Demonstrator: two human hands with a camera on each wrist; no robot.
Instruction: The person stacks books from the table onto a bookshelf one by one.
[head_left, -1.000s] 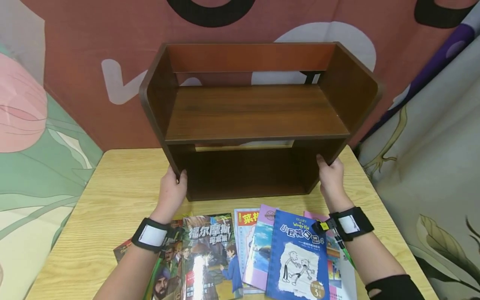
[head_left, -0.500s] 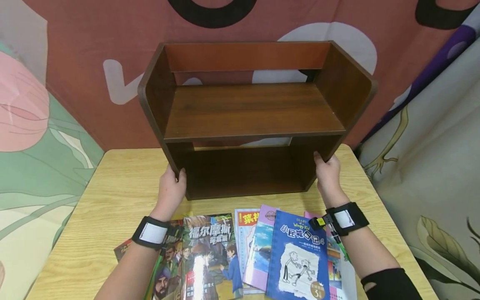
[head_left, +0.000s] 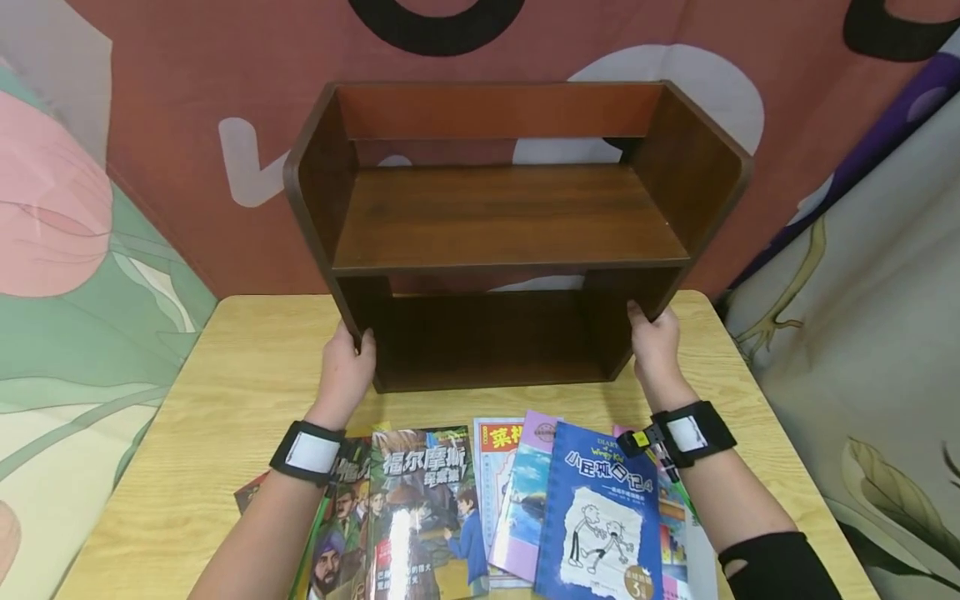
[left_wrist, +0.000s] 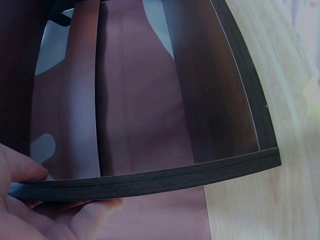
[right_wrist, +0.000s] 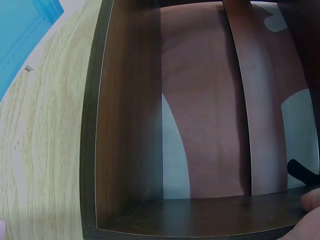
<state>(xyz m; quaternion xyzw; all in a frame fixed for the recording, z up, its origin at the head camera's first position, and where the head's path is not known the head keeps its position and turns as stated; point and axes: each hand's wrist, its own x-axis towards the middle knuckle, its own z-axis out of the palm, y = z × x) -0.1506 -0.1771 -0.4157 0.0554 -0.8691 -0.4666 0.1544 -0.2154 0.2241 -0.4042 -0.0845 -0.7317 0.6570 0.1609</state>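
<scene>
A dark brown two-tier wooden bookshelf (head_left: 510,221) stands upright toward the back of the table, both tiers bare. My left hand (head_left: 345,367) grips the front edge of its left side panel, thumb inside and fingers outside. The left wrist view shows that panel edge (left_wrist: 150,184) between thumb and fingers. On the opposite side my right hand (head_left: 656,350) holds the right side panel, its thumb on the inner face. Only part of the right hand (right_wrist: 307,222) shows at the corner of the right wrist view.
Several books lie spread along the near side of the wooden table (head_left: 225,400), among them a blue diary book (head_left: 600,517), a detective comic (head_left: 423,517) and a purple-edged book (head_left: 525,500). A red printed cloth (head_left: 180,167) hangs behind; a pale curtain (head_left: 862,350) hangs at the right.
The bookshelf has shifted slightly, its right side moving a little left and back, with both hands still gripping it. The view has also drifted slightly. The books stay put.
</scene>
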